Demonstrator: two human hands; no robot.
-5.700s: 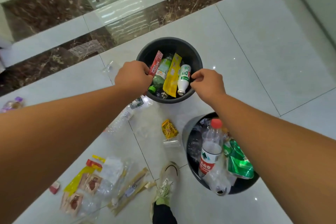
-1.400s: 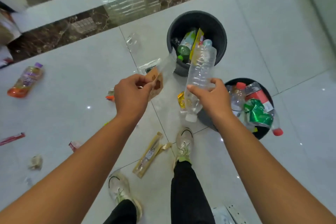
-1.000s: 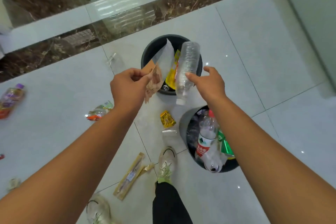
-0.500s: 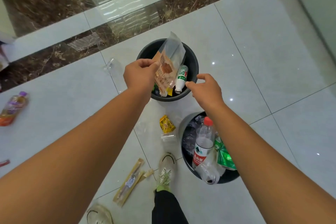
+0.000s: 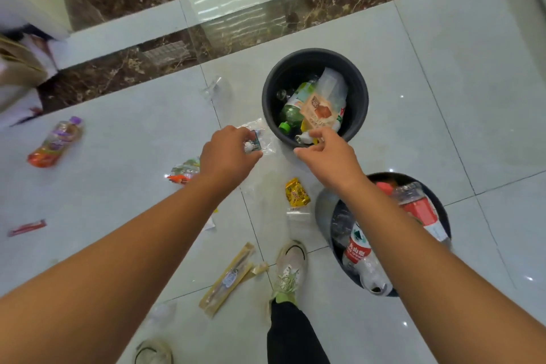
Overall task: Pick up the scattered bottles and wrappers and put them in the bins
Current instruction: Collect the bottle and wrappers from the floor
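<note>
Left hand (image 5: pixel 227 154) empty, wrapper just binned
At left an orange bottle (image 5: pixel 54 142) still litters the floor, so work remains. Mid-frame, the left hand reaches forward, fingers loosely curled; its tan wrapper (image 5: pixel 320 109) now lies in the upper bin (image 5: pixel 363 91). Right hand (image 5: pixel 328 154), relaxed, holds nothing.

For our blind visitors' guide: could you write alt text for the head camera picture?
A person's left hand and right hand reach out beside a black bin holding bottles and a brown wrapper. A second bin stands nearer, also full; wrappers and an orange bottle litter the white tiled floor.
</note>
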